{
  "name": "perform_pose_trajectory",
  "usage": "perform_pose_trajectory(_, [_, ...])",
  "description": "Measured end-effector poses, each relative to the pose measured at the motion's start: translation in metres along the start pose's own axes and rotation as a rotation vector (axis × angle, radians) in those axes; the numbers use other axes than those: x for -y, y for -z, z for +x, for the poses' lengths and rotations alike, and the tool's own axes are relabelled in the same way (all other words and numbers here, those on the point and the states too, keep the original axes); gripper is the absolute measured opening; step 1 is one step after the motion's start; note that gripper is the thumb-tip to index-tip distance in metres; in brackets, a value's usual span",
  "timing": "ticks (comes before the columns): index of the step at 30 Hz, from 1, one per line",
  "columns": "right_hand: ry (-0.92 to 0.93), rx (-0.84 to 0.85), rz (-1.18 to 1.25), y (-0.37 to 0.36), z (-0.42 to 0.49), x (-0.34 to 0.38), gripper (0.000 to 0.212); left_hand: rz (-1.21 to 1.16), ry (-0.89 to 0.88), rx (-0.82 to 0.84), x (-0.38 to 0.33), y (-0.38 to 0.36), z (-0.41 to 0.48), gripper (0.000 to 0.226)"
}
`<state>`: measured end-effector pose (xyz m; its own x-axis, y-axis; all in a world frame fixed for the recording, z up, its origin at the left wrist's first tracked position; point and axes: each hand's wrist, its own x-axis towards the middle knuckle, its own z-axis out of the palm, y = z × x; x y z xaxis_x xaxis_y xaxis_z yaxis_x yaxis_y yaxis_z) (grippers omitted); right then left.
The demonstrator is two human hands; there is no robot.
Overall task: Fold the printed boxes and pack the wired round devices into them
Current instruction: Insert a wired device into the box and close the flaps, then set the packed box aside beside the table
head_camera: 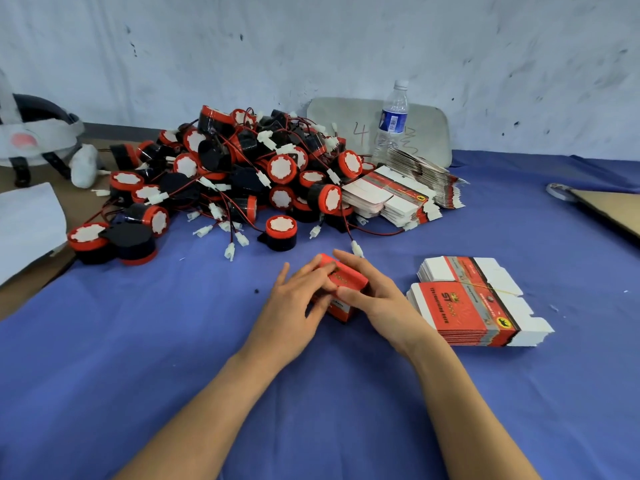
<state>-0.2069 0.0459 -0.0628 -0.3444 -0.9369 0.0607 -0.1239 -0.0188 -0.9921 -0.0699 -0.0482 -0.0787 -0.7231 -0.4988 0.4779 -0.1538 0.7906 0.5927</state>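
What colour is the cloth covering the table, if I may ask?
The cloth is blue; the head view shows it.

Cloth-covered table [138,341]: plain mid-blue.
Heap of round wired devices [242,174]: black bodies, red rims, white faces; red-and-black leads, white plugs.
Small folded cardboard box [346,278]: red, gold print.
Stack of flat printed cartons [474,313]: red, black and grey panels, white flaps.
Clear plastic bottle [393,119]: blue-and-white label, white cap.
Painted wall [346,36]: off-white, dark specks.
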Motion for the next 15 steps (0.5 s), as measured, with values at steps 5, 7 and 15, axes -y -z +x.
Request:
perform_pose_trajectory(5, [-0.057, -0.036, -0.02, -0.001, 0.004, -0.002, 0.053, 0.177, -0.024, 0.071, -0.001, -0.002, 0.0, 0.05])
perform_pose_trajectory(7, [-0.078, -0.075, -0.031, -0.006, 0.007, -0.003, 0.049, 0.223, -0.021, 0.05, -0.001, -0.002, 0.0, 0.049])
perform_pose_trajectory(15, [-0.039, -0.26, -0.04, -0.017, 0.008, -0.003, 0.056, 0.098, 0.01, -0.032, 0.002, -0.011, -0.001, 0.051])
